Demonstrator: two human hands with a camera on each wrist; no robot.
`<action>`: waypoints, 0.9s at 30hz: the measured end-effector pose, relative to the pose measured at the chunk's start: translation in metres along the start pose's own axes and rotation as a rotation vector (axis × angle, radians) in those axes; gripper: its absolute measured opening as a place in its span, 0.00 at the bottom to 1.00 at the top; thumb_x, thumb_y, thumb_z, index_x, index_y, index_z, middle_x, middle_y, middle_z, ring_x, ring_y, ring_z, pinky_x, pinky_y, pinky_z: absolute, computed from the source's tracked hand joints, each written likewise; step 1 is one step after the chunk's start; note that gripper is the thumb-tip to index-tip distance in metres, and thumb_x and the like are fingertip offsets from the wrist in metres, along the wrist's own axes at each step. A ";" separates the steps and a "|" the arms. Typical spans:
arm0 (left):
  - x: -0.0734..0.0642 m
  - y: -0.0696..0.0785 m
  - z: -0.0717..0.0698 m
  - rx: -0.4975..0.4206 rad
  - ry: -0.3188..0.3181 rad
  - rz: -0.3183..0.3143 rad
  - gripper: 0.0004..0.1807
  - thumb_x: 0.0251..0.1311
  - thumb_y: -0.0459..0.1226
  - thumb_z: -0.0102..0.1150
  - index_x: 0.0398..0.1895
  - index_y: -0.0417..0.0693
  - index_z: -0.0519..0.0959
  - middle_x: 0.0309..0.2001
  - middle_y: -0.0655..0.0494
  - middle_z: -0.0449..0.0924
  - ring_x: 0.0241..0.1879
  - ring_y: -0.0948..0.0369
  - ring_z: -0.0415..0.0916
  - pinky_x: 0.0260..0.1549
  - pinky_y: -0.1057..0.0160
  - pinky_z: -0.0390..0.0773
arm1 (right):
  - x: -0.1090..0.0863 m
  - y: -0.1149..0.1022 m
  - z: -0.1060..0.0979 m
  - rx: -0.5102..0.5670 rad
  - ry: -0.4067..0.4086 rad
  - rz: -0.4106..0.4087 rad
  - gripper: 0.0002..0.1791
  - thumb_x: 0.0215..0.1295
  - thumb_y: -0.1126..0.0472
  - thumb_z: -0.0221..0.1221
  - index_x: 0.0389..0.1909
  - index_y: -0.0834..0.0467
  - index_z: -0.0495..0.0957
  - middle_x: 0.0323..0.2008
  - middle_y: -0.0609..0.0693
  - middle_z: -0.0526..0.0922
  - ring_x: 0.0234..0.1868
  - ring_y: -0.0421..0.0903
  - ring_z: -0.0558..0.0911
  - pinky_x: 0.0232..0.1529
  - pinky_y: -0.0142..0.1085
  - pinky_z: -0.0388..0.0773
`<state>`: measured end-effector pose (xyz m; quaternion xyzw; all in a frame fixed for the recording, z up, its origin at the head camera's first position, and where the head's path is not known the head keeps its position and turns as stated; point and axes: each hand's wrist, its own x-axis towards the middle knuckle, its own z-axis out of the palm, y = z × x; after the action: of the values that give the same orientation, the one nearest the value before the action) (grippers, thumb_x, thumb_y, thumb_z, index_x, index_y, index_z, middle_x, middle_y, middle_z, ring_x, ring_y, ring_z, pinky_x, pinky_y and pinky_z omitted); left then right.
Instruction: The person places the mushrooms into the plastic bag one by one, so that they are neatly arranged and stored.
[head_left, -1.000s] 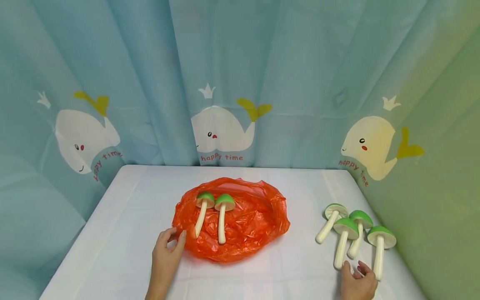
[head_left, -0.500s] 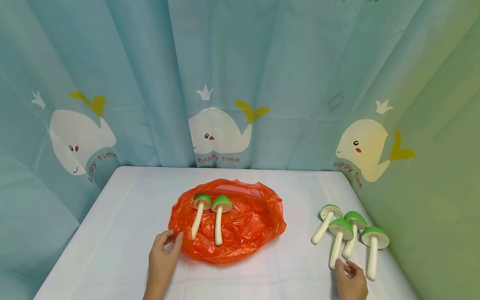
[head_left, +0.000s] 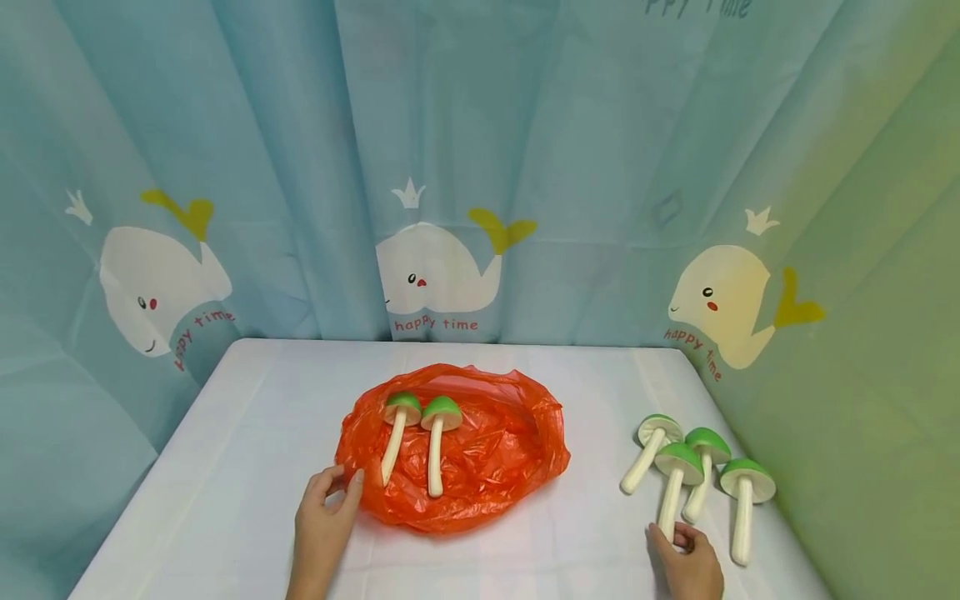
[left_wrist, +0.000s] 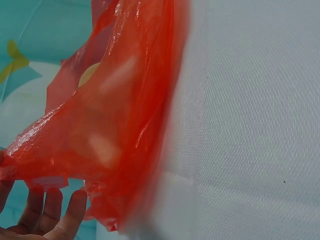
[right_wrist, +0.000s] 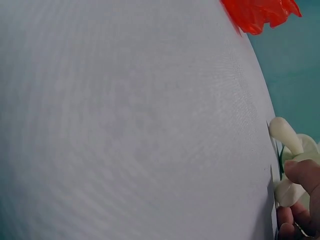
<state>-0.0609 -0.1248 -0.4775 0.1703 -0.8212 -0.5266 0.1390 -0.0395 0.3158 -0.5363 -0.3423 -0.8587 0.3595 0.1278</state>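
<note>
A thin red plastic bag (head_left: 498,454) lies spread with its mouth upward. Two toy mushrooms with green caps and cream stems, one left (head_left: 395,437) and one right (head_left: 436,454), rest in it. At its near left rim my left hand (head_left: 321,525) holds the plastic; in the left wrist view the fingers (left_wrist: 47,207) are partly behind the film. My right hand (head_left: 692,568) grips the lower stem of a mushroom (head_left: 677,473), thumb on one side and fingers on the other. The right wrist view shows this stem end (right_wrist: 289,192) between them.
Three more mushrooms, at the left (head_left: 648,450), behind (head_left: 703,467) and at the right (head_left: 744,504), lie close around the gripped one. The white-covered table (head_left: 247,467) meets blue-green whale-printed curtains (head_left: 600,275) at its back and sides.
My right hand has moved slightly left and closed its thumb and fingers on the stem of the nearest mushroom. My left hand stays at the bag's rim. The head view has shifted slightly.
</note>
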 end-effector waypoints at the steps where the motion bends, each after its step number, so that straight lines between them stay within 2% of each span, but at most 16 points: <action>1: 0.000 -0.001 0.000 0.002 -0.001 -0.002 0.21 0.63 0.44 0.57 0.48 0.35 0.75 0.45 0.45 0.72 0.47 0.49 0.71 0.42 0.53 0.79 | 0.000 0.000 0.000 -0.004 -0.001 -0.004 0.25 0.55 0.56 0.64 0.44 0.73 0.72 0.29 0.59 0.77 0.28 0.50 0.72 0.29 0.39 0.66; 11: -0.002 -0.004 0.001 -0.020 0.004 -0.004 0.20 0.62 0.44 0.58 0.47 0.35 0.76 0.44 0.46 0.73 0.47 0.49 0.71 0.40 0.59 0.80 | -0.003 -0.001 0.000 -0.034 -0.025 0.003 0.25 0.54 0.57 0.62 0.45 0.74 0.70 0.29 0.60 0.75 0.30 0.53 0.72 0.30 0.40 0.65; 18: -0.001 -0.004 0.001 -0.004 0.003 -0.013 0.21 0.63 0.45 0.57 0.47 0.35 0.75 0.45 0.45 0.72 0.48 0.49 0.71 0.42 0.55 0.79 | -0.002 0.000 -0.001 -0.036 -0.025 -0.039 0.25 0.54 0.58 0.63 0.45 0.75 0.71 0.29 0.59 0.76 0.30 0.52 0.71 0.30 0.40 0.65; 22: -0.001 -0.005 0.002 -0.011 0.020 0.016 0.20 0.63 0.45 0.58 0.46 0.34 0.75 0.44 0.45 0.72 0.46 0.49 0.71 0.40 0.56 0.80 | -0.002 -0.001 -0.001 -0.031 -0.022 -0.043 0.25 0.55 0.60 0.63 0.45 0.75 0.70 0.29 0.59 0.76 0.29 0.51 0.70 0.30 0.40 0.65; 27: 0.001 -0.006 0.005 0.024 0.061 0.051 0.20 0.62 0.47 0.58 0.44 0.37 0.76 0.41 0.48 0.73 0.43 0.51 0.72 0.33 0.56 0.82 | -0.003 -0.001 -0.001 -0.022 -0.017 -0.035 0.24 0.55 0.59 0.63 0.46 0.73 0.70 0.29 0.59 0.76 0.29 0.50 0.69 0.30 0.39 0.64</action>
<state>-0.0630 -0.1238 -0.4849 0.1670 -0.8269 -0.5076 0.1753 -0.0378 0.3138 -0.5348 -0.3256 -0.8695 0.3505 0.1231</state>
